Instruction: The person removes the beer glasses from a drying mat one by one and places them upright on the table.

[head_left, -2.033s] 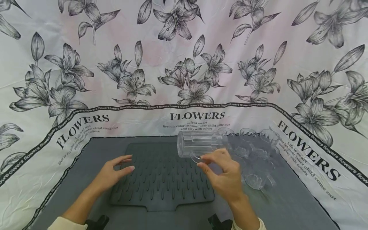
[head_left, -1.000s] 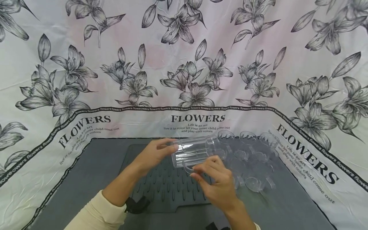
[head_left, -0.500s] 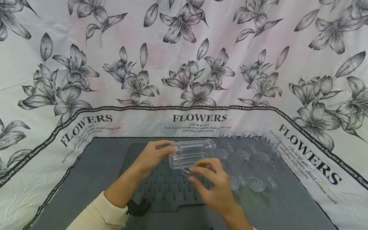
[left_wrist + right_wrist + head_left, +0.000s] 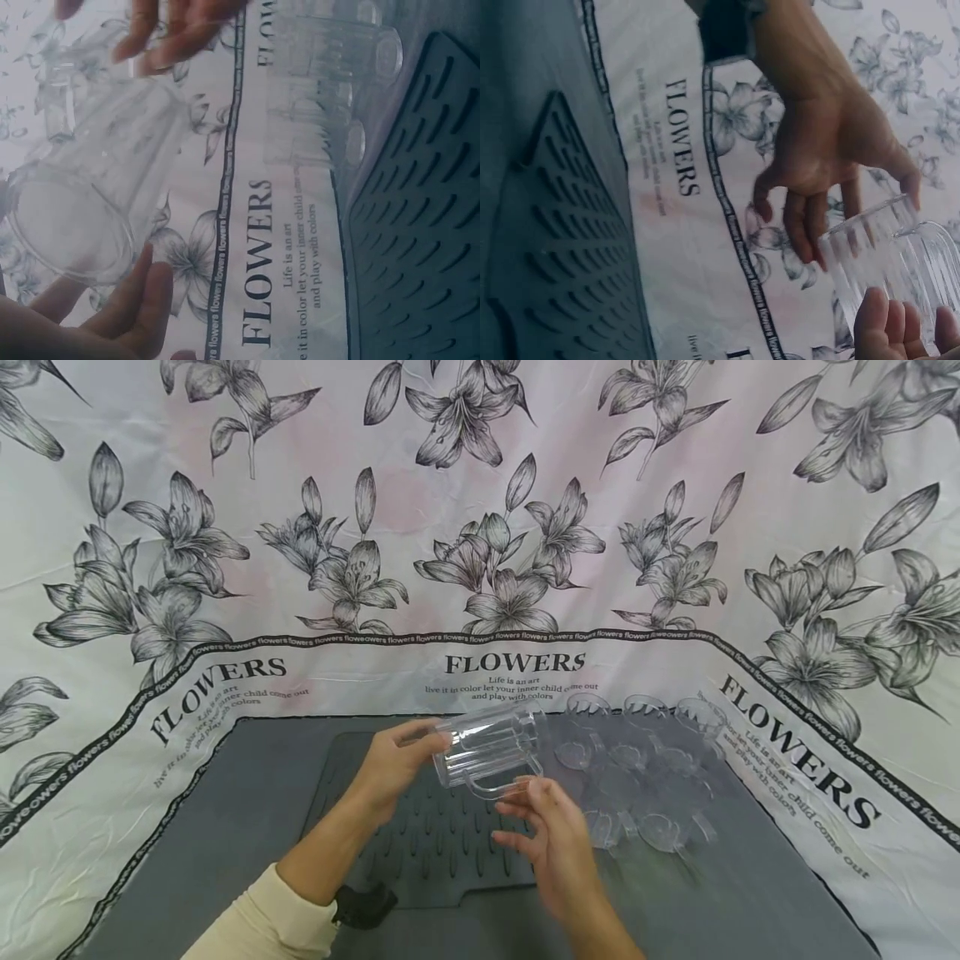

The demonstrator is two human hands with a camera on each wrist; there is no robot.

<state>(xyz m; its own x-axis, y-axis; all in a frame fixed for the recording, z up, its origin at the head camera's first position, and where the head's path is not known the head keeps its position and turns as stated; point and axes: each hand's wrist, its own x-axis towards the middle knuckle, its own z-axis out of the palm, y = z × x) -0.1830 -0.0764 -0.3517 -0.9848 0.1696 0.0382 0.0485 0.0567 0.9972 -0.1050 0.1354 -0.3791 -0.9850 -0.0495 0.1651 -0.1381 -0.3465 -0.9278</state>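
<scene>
A clear ribbed mug (image 4: 487,747) is held on its side above the mat, its base toward the left. My left hand (image 4: 390,768) grips it around the base end, thumb on the near side; the left wrist view shows that hand (image 4: 112,315) at the round bottom. Below the mug's handle (image 4: 495,789) is my right hand (image 4: 558,843), palm turned up and fingers loosely extended, the fingertips close to the handle; whether they touch it is hard to tell. In the right wrist view the right fingers (image 4: 892,326) lie beside the mug (image 4: 892,255).
A dark ridged drying mat (image 4: 420,893) lies on the grey table (image 4: 225,827) under the hands. Several clear mugs (image 4: 663,831) stand close together on the right. A white flower-printed cloth (image 4: 420,577) hangs behind and at the sides.
My left hand came in from the left and took the mug's base end. The right hand loosened its pinch on the handle and turned palm up. The mug shifted slightly left.
</scene>
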